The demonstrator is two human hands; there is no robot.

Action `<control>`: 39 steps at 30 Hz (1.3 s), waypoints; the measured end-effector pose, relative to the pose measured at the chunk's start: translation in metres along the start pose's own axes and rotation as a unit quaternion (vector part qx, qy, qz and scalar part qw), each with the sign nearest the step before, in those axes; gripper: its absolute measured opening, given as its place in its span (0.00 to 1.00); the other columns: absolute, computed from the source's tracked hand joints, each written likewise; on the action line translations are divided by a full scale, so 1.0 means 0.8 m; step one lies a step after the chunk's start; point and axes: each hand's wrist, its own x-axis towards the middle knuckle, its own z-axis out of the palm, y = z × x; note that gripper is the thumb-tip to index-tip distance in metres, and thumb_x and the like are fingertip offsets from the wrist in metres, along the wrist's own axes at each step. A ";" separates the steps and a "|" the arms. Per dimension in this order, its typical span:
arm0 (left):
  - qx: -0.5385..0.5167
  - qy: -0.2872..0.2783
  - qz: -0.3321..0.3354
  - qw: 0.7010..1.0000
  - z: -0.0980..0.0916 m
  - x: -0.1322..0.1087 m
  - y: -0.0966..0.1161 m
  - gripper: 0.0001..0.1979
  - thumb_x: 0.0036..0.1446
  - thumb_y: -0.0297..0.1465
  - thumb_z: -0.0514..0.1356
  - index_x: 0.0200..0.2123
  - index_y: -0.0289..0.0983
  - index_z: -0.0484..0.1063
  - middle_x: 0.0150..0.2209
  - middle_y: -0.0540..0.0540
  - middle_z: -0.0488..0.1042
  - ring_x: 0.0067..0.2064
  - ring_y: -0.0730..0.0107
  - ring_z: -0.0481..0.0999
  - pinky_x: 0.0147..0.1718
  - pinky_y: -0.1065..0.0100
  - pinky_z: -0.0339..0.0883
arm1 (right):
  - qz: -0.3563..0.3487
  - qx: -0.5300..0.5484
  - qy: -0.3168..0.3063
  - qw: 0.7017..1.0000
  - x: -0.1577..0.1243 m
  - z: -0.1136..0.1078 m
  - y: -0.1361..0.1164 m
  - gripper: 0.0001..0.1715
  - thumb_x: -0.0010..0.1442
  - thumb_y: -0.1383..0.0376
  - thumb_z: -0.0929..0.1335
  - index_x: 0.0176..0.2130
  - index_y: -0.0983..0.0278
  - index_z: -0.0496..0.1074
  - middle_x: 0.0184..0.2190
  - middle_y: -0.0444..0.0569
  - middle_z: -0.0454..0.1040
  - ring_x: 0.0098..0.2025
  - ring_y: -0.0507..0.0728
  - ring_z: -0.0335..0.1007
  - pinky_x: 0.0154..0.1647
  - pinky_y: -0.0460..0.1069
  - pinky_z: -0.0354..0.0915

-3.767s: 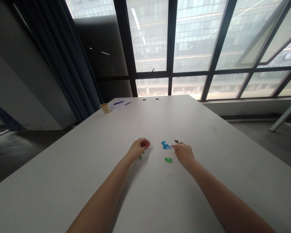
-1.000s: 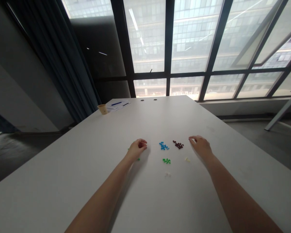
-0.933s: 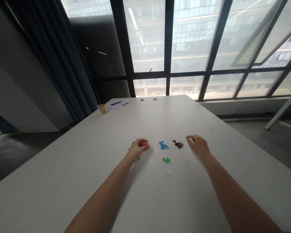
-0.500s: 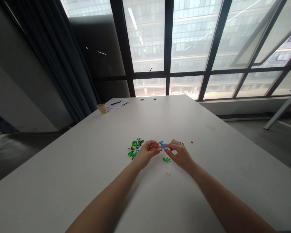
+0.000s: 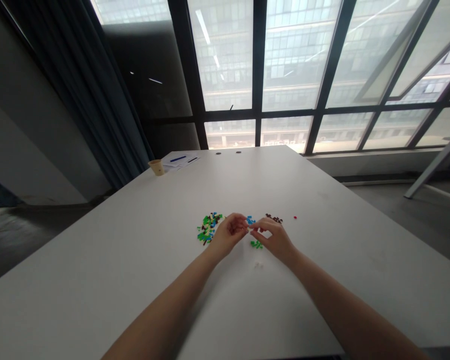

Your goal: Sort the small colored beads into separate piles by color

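From my remote seat, through the head camera, I see both hands close together over the bench (image 5: 255, 185), fingertips almost meeting. The left hand (image 5: 229, 233) is loosely curled, thumb near the fingers; the right hand (image 5: 274, 237) has its thumb and index finger extended toward it, a narrow gap between them. I cannot tell whether either one grips a piece; anything at the fingertips is too small for me to make out.

The mixed pile (image 5: 206, 229) of green, blue, yellow and dark bits lies just left of my left hand, partly hidden behind it. Between the hands, just beyond the fingertips, I see the blue pieces (image 5: 250, 220). The dark brown pieces (image 5: 273, 218) sit just past the right hand, which covers part of them. One red piece (image 5: 295, 217) lies alone, farther right. On the near side of the right fingertips are the green pieces (image 5: 256, 244), and nearer me the whitish pieces (image 5: 258, 265). The cup (image 5: 157, 168) stands well apart, at the far left.
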 end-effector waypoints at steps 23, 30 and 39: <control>0.664 -0.008 -0.210 0.717 -0.059 0.001 0.001 0.10 0.48 0.34 0.56 0.35 0.38 0.70 0.41 0.42 0.70 0.44 0.59 0.68 0.38 0.63 0.63 | 0.288 -0.179 -0.259 0.904 0.002 -0.111 0.066 0.10 0.44 0.64 0.66 0.26 0.64 0.76 0.20 0.44 0.66 0.22 0.49 0.58 0.22 0.44 0.51; 0.651 -0.035 -0.249 0.717 -0.062 0.002 -0.001 0.08 0.47 0.29 0.55 0.32 0.38 0.70 0.37 0.44 0.74 0.40 0.62 0.71 0.35 0.66 0.63 | 0.311 -0.182 -0.335 0.870 -0.004 -0.126 0.082 0.10 0.41 0.64 0.67 0.26 0.63 0.77 0.20 0.44 0.68 0.23 0.49 0.58 0.23 0.44 0.51; 0.653 -0.022 -0.231 0.721 -0.061 -0.001 0.004 0.07 0.47 0.26 0.53 0.31 0.36 0.70 0.35 0.42 0.74 0.37 0.62 0.72 0.33 0.67 0.61 | 0.324 -0.168 -0.317 0.875 -0.007 -0.124 0.084 0.10 0.38 0.65 0.69 0.26 0.63 0.76 0.16 0.41 0.62 0.21 0.49 0.56 0.23 0.45 0.50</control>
